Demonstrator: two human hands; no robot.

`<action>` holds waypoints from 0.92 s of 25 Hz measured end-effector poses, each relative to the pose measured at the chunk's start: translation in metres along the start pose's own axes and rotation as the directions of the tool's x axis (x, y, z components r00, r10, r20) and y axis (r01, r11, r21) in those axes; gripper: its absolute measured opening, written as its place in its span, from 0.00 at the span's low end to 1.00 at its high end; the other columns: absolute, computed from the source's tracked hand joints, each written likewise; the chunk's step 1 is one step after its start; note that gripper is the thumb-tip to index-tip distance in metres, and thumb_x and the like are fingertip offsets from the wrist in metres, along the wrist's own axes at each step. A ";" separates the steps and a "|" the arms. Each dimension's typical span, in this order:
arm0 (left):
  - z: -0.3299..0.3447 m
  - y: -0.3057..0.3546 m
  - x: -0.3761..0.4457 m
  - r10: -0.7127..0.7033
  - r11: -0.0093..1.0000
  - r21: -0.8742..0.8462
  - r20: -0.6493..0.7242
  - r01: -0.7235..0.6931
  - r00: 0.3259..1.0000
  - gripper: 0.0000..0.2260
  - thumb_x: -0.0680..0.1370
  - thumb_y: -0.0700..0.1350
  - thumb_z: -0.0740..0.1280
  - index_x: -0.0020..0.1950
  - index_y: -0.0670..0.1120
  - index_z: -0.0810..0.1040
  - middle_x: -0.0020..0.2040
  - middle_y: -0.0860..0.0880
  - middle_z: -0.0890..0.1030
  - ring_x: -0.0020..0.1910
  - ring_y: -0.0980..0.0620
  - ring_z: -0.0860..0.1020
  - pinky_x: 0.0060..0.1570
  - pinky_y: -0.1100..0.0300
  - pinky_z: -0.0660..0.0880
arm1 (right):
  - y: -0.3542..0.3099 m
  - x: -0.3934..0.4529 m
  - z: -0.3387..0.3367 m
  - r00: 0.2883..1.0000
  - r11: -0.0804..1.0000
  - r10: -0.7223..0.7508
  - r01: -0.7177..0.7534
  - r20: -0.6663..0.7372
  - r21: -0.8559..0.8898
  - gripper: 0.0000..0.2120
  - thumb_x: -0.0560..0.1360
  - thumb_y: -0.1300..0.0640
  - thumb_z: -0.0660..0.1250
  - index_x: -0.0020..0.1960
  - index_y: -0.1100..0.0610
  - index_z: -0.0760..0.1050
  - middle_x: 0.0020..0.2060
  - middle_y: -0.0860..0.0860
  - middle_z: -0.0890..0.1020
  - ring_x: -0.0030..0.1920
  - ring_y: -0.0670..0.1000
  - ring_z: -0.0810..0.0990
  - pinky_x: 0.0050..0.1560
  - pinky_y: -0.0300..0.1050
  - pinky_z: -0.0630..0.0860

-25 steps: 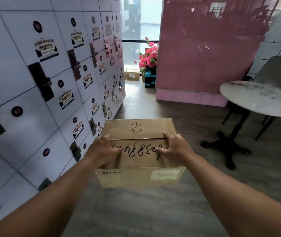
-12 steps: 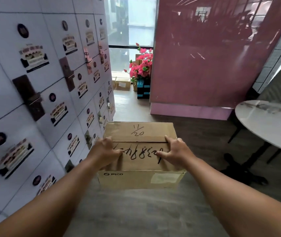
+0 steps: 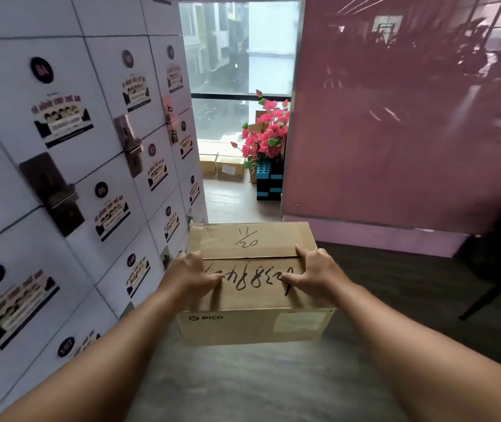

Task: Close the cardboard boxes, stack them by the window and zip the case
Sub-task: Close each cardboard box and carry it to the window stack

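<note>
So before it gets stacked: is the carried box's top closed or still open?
Closed. The cardboard box has both top flaps lying flat and meeting at the centre seam, with the left hand and right hand holding it.

The cardboard box [image 3: 250, 284] has been carried further along the lockers [image 3: 69, 184] — the window [image 3: 240, 56] at top centre is seen nearer, the round table gone.

Both bare forearms reach straight out ahead, roughly level. The left hand [image 3: 193, 274] clamps one side of the cardboard box [image 3: 252, 325], thumb across its top; the right hand [image 3: 314, 271] grips the opposite side the same way.
</note>
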State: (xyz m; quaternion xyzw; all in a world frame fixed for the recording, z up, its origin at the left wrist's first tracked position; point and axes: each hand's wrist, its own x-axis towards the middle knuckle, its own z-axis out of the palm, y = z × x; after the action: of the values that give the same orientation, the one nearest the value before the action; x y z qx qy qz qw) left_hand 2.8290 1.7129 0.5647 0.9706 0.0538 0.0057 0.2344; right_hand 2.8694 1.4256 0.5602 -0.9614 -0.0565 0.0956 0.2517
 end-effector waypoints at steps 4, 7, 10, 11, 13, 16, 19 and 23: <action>0.000 -0.005 0.119 -0.028 1.000 -0.012 -0.008 0.028 1.000 0.17 0.71 0.58 0.73 0.50 0.47 0.76 0.52 0.46 0.78 0.47 0.48 0.77 0.48 0.51 0.79 | -0.005 0.125 -0.017 0.999 0.999 -0.038 0.038 0.007 -0.020 0.38 0.66 0.31 0.72 0.70 0.48 0.69 0.51 0.53 0.69 0.55 0.56 0.75 0.52 0.45 0.70; 0.001 -0.017 0.213 -0.022 1.000 -0.018 -0.019 0.022 1.000 0.17 0.71 0.58 0.74 0.49 0.47 0.76 0.49 0.47 0.79 0.45 0.50 0.78 0.47 0.50 0.80 | -0.013 0.222 -0.023 0.998 0.998 -0.058 0.058 0.011 -0.035 0.38 0.67 0.31 0.72 0.70 0.49 0.69 0.53 0.55 0.71 0.56 0.56 0.74 0.52 0.45 0.69; -0.002 -0.027 0.308 -0.011 1.000 -0.026 -0.030 0.011 0.999 0.17 0.71 0.58 0.74 0.49 0.47 0.75 0.51 0.46 0.78 0.46 0.50 0.77 0.44 0.54 0.78 | -0.026 0.311 -0.033 0.999 0.998 -0.048 0.048 0.005 -0.037 0.36 0.68 0.32 0.73 0.69 0.49 0.70 0.51 0.54 0.69 0.60 0.58 0.74 0.52 0.45 0.68; -0.006 -0.028 0.337 -0.007 1.000 -0.021 -0.027 0.006 1.000 0.17 0.71 0.58 0.73 0.48 0.48 0.74 0.52 0.46 0.77 0.46 0.50 0.76 0.41 0.56 0.76 | -0.031 0.338 -0.039 0.999 0.998 -0.040 0.040 0.005 -0.039 0.35 0.68 0.33 0.73 0.69 0.49 0.70 0.51 0.54 0.69 0.60 0.59 0.74 0.52 0.44 0.68; -0.015 -0.030 0.396 0.000 1.000 -0.022 -0.011 -0.001 1.000 0.17 0.71 0.59 0.73 0.47 0.49 0.73 0.51 0.47 0.77 0.44 0.52 0.75 0.38 0.58 0.73 | -0.041 0.393 -0.051 1.000 0.998 -0.031 0.031 0.003 -0.054 0.36 0.68 0.33 0.72 0.69 0.49 0.71 0.51 0.56 0.70 0.61 0.59 0.74 0.52 0.44 0.68; -0.025 -0.032 0.475 0.001 1.000 -0.013 -0.006 -0.001 1.000 0.18 0.71 0.60 0.73 0.50 0.49 0.74 0.50 0.48 0.75 0.45 0.50 0.76 0.41 0.56 0.74 | -0.051 0.467 -0.066 1.000 0.998 -0.016 0.015 -0.015 -0.062 0.39 0.67 0.31 0.72 0.72 0.49 0.69 0.52 0.56 0.70 0.60 0.60 0.75 0.55 0.47 0.71; -0.021 -0.035 0.560 -0.005 1.000 0.025 0.000 0.005 1.000 0.18 0.71 0.61 0.72 0.48 0.49 0.74 0.47 0.49 0.75 0.46 0.50 0.75 0.38 0.57 0.70 | -0.053 0.548 -0.074 1.000 1.000 -0.003 0.003 0.000 -0.024 0.41 0.66 0.30 0.73 0.73 0.49 0.68 0.56 0.57 0.72 0.60 0.59 0.74 0.59 0.50 0.73; -0.010 -0.033 0.678 -0.025 0.999 0.022 0.012 0.025 1.000 0.17 0.71 0.61 0.73 0.45 0.51 0.72 0.44 0.51 0.74 0.42 0.54 0.73 0.35 0.58 0.67 | -0.044 0.669 -0.085 1.000 1.000 -0.023 0.023 0.000 -0.001 0.42 0.67 0.32 0.74 0.74 0.50 0.68 0.62 0.59 0.73 0.63 0.59 0.74 0.63 0.50 0.72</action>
State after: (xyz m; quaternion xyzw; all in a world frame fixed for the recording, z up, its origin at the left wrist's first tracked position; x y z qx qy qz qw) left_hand 3.4988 1.8194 0.5483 0.9724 0.0645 -0.0036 0.2243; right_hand 3.5371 1.5286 0.5512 -0.9609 -0.0675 0.0927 0.2522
